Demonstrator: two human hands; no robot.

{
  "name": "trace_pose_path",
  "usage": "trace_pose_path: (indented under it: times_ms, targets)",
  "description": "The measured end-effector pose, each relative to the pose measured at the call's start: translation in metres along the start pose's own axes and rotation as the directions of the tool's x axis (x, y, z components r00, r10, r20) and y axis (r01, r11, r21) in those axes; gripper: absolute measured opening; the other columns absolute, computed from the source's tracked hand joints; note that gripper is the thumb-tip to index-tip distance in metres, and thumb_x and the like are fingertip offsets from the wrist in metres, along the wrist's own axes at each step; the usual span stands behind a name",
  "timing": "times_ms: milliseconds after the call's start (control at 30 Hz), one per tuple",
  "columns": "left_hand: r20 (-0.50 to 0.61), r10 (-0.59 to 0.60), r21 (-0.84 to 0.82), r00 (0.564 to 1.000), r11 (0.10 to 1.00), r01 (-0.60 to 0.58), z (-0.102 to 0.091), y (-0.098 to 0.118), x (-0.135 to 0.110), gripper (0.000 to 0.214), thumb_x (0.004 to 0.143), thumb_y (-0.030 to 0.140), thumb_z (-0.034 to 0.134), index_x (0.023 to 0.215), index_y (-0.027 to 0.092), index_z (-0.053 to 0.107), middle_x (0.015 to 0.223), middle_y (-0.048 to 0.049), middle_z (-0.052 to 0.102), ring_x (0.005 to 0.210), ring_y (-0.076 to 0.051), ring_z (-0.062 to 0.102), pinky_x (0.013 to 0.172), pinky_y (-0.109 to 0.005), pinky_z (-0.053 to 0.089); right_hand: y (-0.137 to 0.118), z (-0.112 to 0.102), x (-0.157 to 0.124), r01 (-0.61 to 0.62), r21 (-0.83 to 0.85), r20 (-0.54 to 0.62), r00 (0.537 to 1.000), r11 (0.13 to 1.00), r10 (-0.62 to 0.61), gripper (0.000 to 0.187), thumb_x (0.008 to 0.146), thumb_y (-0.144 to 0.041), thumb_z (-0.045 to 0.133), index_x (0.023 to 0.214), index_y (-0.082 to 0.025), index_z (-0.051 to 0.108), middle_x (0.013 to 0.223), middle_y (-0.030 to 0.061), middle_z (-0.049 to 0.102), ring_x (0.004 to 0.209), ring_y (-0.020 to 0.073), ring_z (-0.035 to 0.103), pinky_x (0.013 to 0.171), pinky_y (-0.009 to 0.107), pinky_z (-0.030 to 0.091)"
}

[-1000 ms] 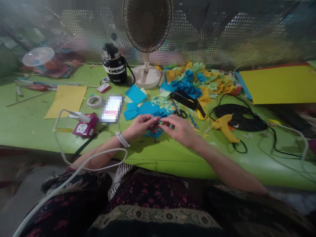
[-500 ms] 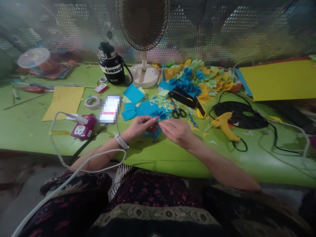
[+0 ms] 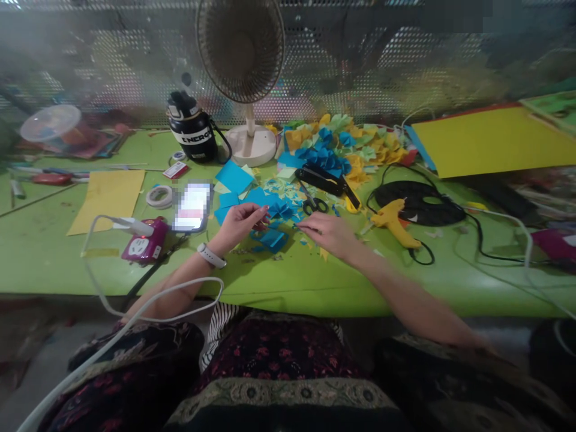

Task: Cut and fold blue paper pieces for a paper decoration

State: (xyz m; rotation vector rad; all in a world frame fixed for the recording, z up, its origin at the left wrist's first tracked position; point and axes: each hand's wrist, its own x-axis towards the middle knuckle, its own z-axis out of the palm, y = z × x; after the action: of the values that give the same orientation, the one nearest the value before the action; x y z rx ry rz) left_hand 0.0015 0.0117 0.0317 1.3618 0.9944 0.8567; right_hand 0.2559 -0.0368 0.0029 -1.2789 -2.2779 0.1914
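My left hand (image 3: 245,223), with a white watch on the wrist, hovers over blue paper. Its fingers are loosely curled, the thumb a little apart from them, and I see nothing between them. To its right, my right hand (image 3: 327,235) has its thumb and fingers pinched together; a tiny bit shows at the tips, too small to name. Between and below the hands lie folded blue paper pieces (image 3: 272,239). More blue paper squares (image 3: 234,178) and small cut scraps (image 3: 290,193) spread behind. Black-handled scissors (image 3: 315,206) lie just beyond my right hand.
A black stapler (image 3: 320,179), a yellow glue gun (image 3: 396,223) and a heap of folded paper pieces (image 3: 333,147) lie to the right. A phone (image 3: 193,207), tape roll (image 3: 159,196) and purple power adapter (image 3: 146,243) are left. Behind stand a fan (image 3: 249,150) and a black bottle (image 3: 193,135).
My hands have come apart: the left has moved left and the right has moved slightly right. The view has shifted a little.
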Motion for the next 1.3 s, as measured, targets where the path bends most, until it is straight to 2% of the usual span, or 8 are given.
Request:
trace_pose_path:
  times_ms: [267, 500, 567, 667, 800, 933, 1167, 1300]
  targets:
    - [-0.014, -0.014, 0.003, 1.0, 1.0, 0.014, 0.001, -0.004, 0.003, 0.05, 0.068, 0.063, 0.077, 0.075, 0.014, 0.068, 0.072, -0.0061, 0.072, 0.06, -0.012, 0.065, 0.059, -0.024, 0.054, 0.006, 0.001, -0.002, -0.068, -0.146, 0.012, 0.997, 0.987, 0.071, 0.025, 0.096, -0.03, 0.058, 0.112, -0.025, 0.076, 0.091, 0.005, 0.074, 0.075, 0.0176, 0.067, 0.054, 0.028, 0.042]
    - [0.011, 0.03, 0.197, 1.0, 0.98, -0.031, -0.008, -0.011, 0.008, 0.048, 0.072, 0.054, 0.075, 0.098, 0.014, 0.069, 0.09, -0.0084, 0.074, 0.072, -0.016, 0.067, 0.067, -0.027, 0.054, -0.002, -0.068, -0.018, -0.189, -0.083, -0.127, 0.976, 0.978, 0.178, 0.034, 0.097, -0.04, 0.054, 0.12, -0.022, 0.072, 0.103, 0.0079, 0.076, 0.076, 0.0194, 0.068, 0.068, 0.033, 0.052]
    - [0.055, 0.079, 0.43, 0.995, 0.898, -0.095, -0.011, -0.013, 0.009, 0.039, 0.076, 0.049, 0.071, 0.097, 0.016, 0.07, 0.09, -0.0079, 0.073, 0.075, -0.017, 0.066, 0.067, -0.028, 0.052, 0.004, -0.088, -0.034, -0.282, -0.119, -0.166, 0.951, 0.952, 0.261, 0.035, 0.094, -0.044, 0.056, 0.116, -0.021, 0.073, 0.101, 0.0084, 0.075, 0.079, 0.0215, 0.069, 0.071, 0.035, 0.053]
    - [0.099, 0.17, 0.745, 0.981, 0.641, -0.186, -0.01, -0.012, 0.011, 0.027, 0.082, 0.041, 0.065, 0.094, 0.019, 0.074, 0.091, -0.0072, 0.07, 0.077, -0.018, 0.064, 0.069, -0.028, 0.049, 0.021, -0.109, -0.064, -0.467, -0.228, -0.215, 0.88, 0.854, 0.424, 0.037, 0.094, -0.041, 0.053, 0.116, -0.018, 0.072, 0.109, 0.0117, 0.073, 0.096, 0.0281, 0.069, 0.084, 0.041, 0.053]
    - [0.119, 0.164, 0.892, 0.979, 0.415, -0.178, 0.002, -0.005, 0.014, 0.028, 0.085, 0.041, 0.062, 0.101, 0.021, 0.073, 0.099, -0.0072, 0.068, 0.082, -0.02, 0.065, 0.068, -0.027, 0.047, 0.045, -0.116, -0.099, -0.637, -0.35, -0.225, 0.769, 0.687, 0.598, 0.042, 0.09, -0.041, 0.055, 0.117, -0.013, 0.07, 0.117, 0.0183, 0.068, 0.106, 0.0346, 0.066, 0.09, 0.047, 0.051]
    - [0.103, 0.132, 0.944, 0.986, 0.3, -0.139, 0.015, -0.003, 0.019, 0.031, 0.088, 0.04, 0.058, 0.106, 0.019, 0.071, 0.104, -0.0088, 0.067, 0.085, -0.023, 0.066, 0.063, -0.029, 0.045, 0.061, -0.108, -0.114, -0.628, -0.467, -0.117, 0.742, 0.622, 0.66, 0.042, 0.088, -0.04, 0.056, 0.119, -0.014, 0.067, 0.119, 0.0192, 0.067, 0.109, 0.037, 0.063, 0.088, 0.047, 0.051]
    - [0.094, 0.249, 0.895, 0.964, 0.402, -0.191, 0.013, -0.018, 0.03, 0.02, 0.085, 0.028, 0.058, 0.095, 0.019, 0.073, 0.103, -0.0083, 0.068, 0.082, -0.021, 0.065, 0.066, -0.03, 0.048, 0.061, -0.099, -0.1, -0.682, -0.534, -0.062, 0.621, 0.499, 0.781, 0.058, 0.083, -0.033, 0.058, 0.138, -0.013, 0.053, 0.128, 0.0195, 0.059, 0.103, 0.0332, 0.063, 0.081, 0.04, 0.048]
    - [0.055, 0.393, 0.785, 0.918, 0.551, -0.283, 0.009, -0.019, 0.032, 0.011, 0.08, 0.023, 0.061, 0.085, 0.018, 0.069, 0.095, -0.0076, 0.068, 0.083, -0.02, 0.064, 0.072, -0.03, 0.052, 0.063, -0.099, -0.093, -0.672, -0.526, -0.028, 0.626, 0.521, 0.779, 0.062, 0.084, -0.03, 0.058, 0.141, -0.008, 0.049, 0.127, 0.0237, 0.057, 0.111, 0.0347, 0.059, 0.084, 0.039, 0.044]
